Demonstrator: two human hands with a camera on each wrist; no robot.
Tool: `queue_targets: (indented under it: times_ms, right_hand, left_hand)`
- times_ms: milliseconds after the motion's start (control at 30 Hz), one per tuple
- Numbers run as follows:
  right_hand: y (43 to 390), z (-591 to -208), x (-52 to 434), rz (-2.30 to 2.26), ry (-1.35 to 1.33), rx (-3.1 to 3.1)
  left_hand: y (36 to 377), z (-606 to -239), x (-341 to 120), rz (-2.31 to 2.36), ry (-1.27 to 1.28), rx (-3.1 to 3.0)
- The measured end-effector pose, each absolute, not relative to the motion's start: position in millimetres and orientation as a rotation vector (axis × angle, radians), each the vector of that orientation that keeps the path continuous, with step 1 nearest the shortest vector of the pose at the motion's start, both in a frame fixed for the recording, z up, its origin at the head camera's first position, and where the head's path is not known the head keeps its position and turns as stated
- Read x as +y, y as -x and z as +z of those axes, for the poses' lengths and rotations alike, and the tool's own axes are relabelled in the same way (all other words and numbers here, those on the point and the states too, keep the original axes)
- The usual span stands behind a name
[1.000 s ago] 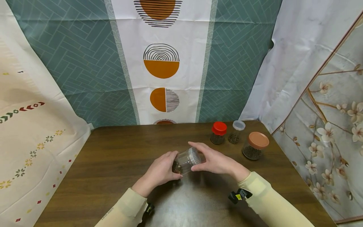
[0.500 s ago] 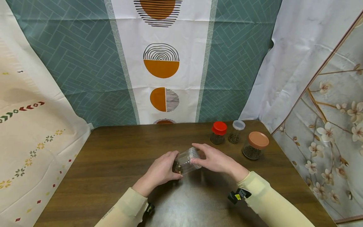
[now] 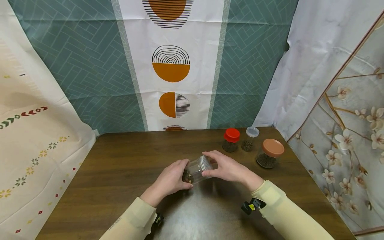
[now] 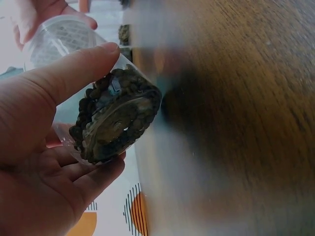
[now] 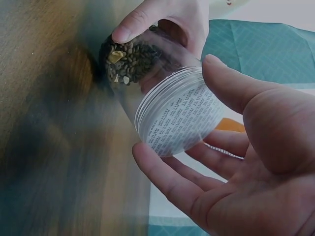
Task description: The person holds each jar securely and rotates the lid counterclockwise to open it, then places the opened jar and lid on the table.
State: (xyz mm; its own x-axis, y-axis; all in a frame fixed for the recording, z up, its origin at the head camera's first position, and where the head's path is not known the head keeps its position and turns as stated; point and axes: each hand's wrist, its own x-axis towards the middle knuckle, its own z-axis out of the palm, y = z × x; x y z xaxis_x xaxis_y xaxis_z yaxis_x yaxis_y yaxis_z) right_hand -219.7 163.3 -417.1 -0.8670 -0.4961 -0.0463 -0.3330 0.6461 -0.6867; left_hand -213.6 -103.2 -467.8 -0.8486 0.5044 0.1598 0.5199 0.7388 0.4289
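A clear jar (image 3: pixel 196 169) is held tilted above the table, its closed end toward the right. Dark seed-like pieces with some pale bits (image 5: pixel 129 61) lie at its bottom end. My left hand (image 3: pixel 170 180) grips that bottom end, thumb on one side and fingers on the other. At the ridged, clear end (image 5: pixel 179 115), which shows a white printed disc, my right hand (image 3: pixel 226 167) has its thumb and fingertips spread around the rim. The right palm stands off from the disc in the right wrist view.
At the back right of the wooden table (image 3: pixel 129 160) stand a red-lidded jar (image 3: pixel 231 140), a small jar with a clear lid (image 3: pixel 249 139) and a wider jar with an orange-brown lid (image 3: pixel 270 154). Patterned cloths (image 3: pixel 99 66) hang behind and at both sides.
The right hand's thumb and fingers have shifted slightly around the jar's ridged end. My left hand keeps its hold, and the jar stays almost in place.
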Motion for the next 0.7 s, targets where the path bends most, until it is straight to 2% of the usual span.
queue_targets:
  times_ms: [700]
  right_hand:
    - [219.6, -418.0, 166.1, -1.154, 0.838, 2.548]
  left_hand:
    - [214.0, -467.7, -104.6, -0.773, 0.842, -2.923]
